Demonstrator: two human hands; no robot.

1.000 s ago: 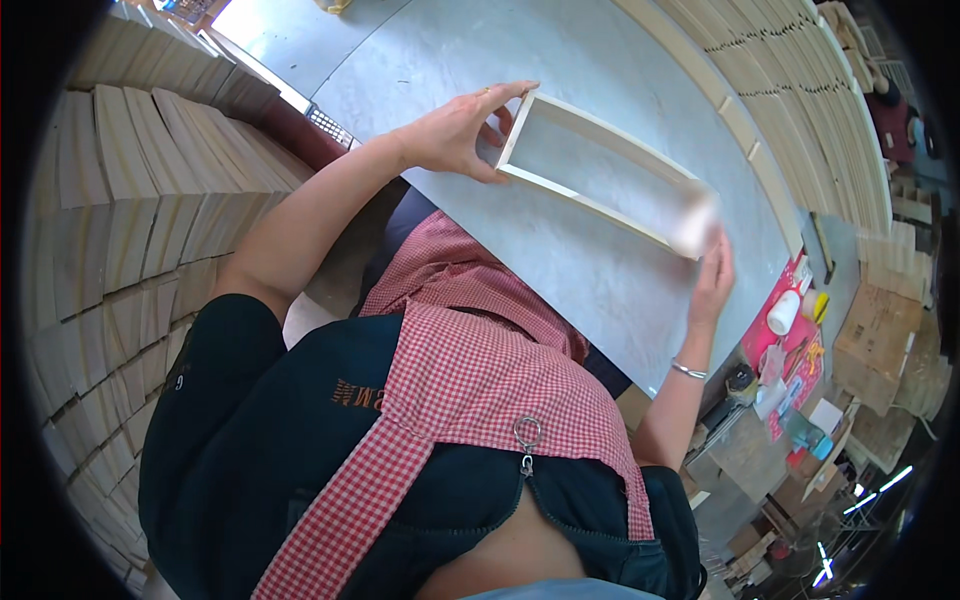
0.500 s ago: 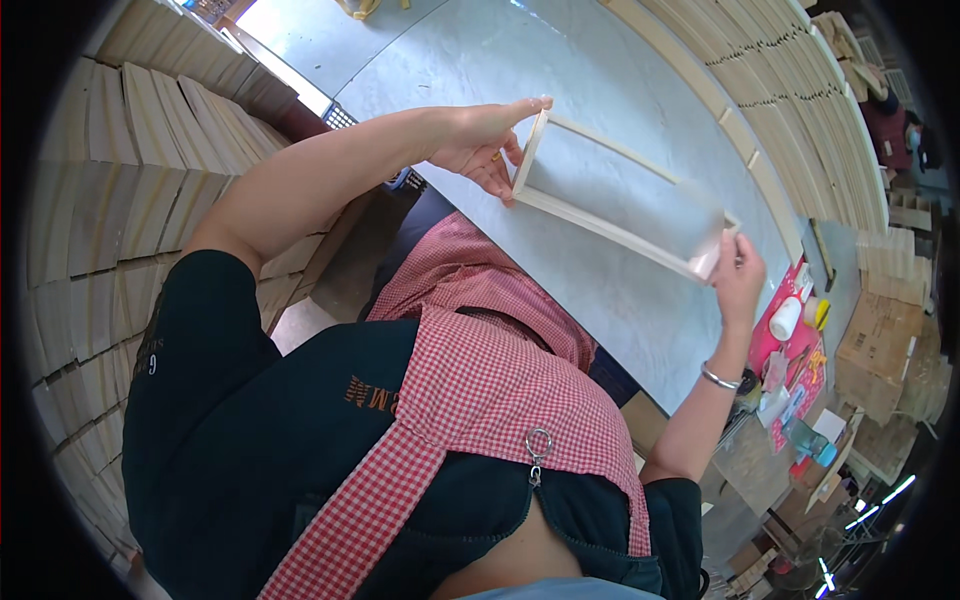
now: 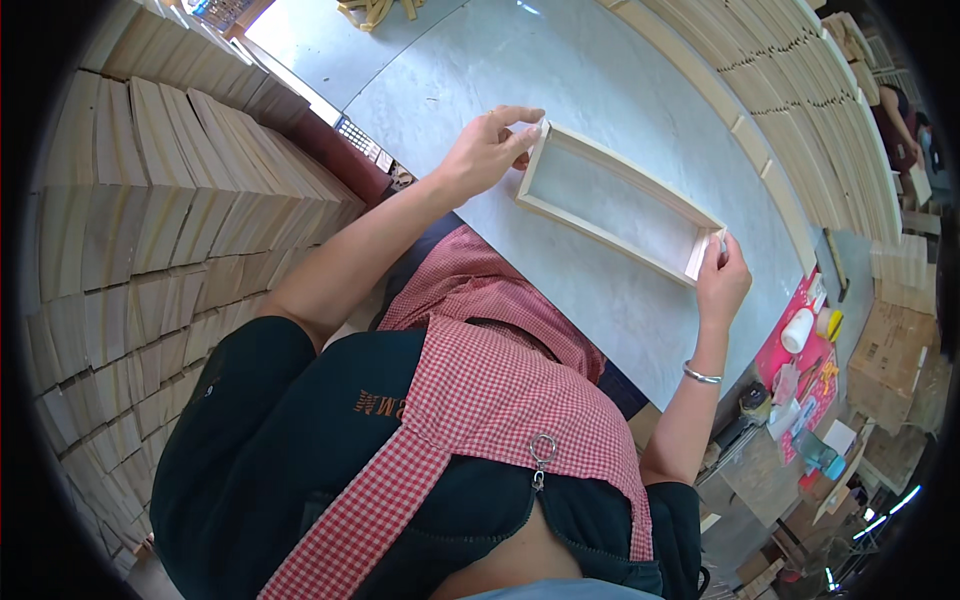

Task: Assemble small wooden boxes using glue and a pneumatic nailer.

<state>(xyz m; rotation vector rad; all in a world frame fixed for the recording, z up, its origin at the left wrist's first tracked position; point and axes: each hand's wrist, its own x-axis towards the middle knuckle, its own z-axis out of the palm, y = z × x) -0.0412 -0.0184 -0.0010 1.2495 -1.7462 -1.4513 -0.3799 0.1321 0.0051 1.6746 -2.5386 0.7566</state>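
A long rectangular wooden frame (image 3: 610,235) of pale bare wood is held between my two hands over the grey-white tabletop (image 3: 440,90). Its middle is open and the tabletop shows through. My left hand (image 3: 487,148) has hold of the far-left short end, thumb and fingers at the corner; some of its fingers are hidden behind the wood. My right hand (image 3: 724,275) pinches the opposite short end near its corner, a silver bangle on that wrist. The frame slants down from left to right across the view.
Tall stacks of wooden pieces (image 3: 170,200) rise on the left. More stacked strips (image 3: 800,110) line the far right edge behind a wooden rail (image 3: 745,130). A pink mat (image 3: 790,345) carries a white bottle (image 3: 797,330) and yellow tape (image 3: 829,323). Yellowish strips (image 3: 378,12) lie at the far edge.
The frame has tilted in my hands, so its inner side walls show more. My left hand has turned over its corner, with that arm shifted right. The right hand keeps its end.
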